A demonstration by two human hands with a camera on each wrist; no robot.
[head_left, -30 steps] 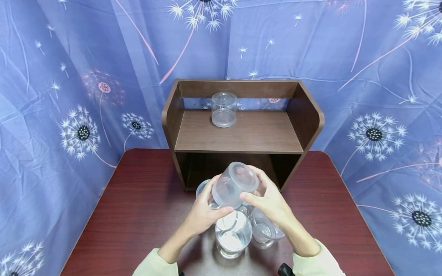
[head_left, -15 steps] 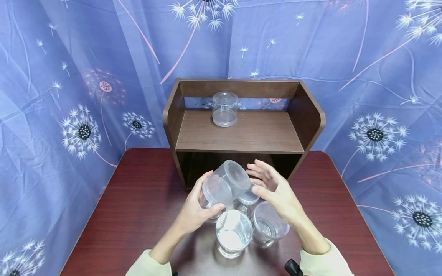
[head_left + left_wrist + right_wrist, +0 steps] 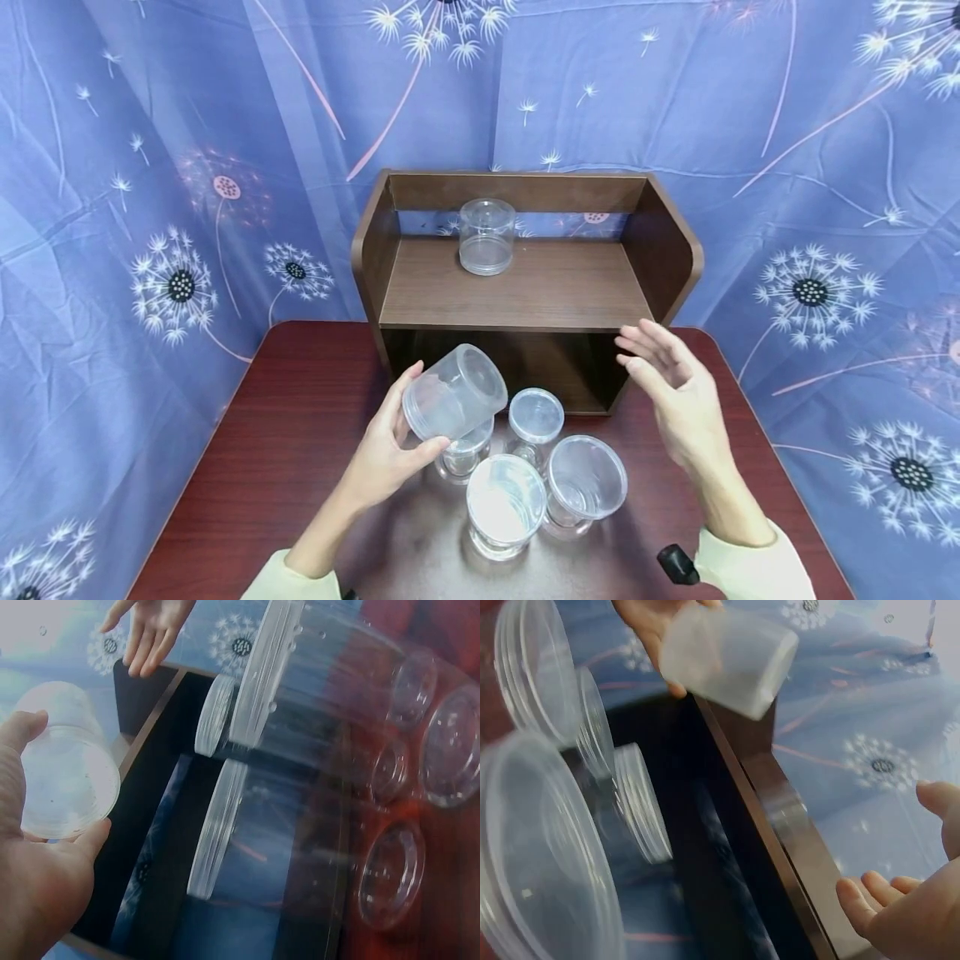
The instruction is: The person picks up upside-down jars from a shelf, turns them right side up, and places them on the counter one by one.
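My left hand (image 3: 378, 458) grips a clear plastic jar (image 3: 453, 392) by its side, fingers behind and thumb in front. The jar is tilted, raised in front of the shelf's lower compartment, and looks frosted in the right wrist view. Off to the right, my right hand (image 3: 686, 404) is held up with nothing in it, fingers spread from the thumb. Below and between the hands, several clear jars stand close together on the table: a front jar (image 3: 506, 500), a right jar (image 3: 587, 479), a back jar (image 3: 536, 415) and a left jar (image 3: 467, 454), the last partly hidden.
A brown two-level shelf (image 3: 517, 292) stands at the back of the dark red table (image 3: 262, 467). On its upper board sits another clear jar (image 3: 487, 237), left of centre. Blue dandelion-print curtains (image 3: 600, 92) surround the table on three sides.
Both hands held the jar one second ago. My right hand has let go and moved off to the right; my left hand has carried the jar leftward, uncovering the back jar.
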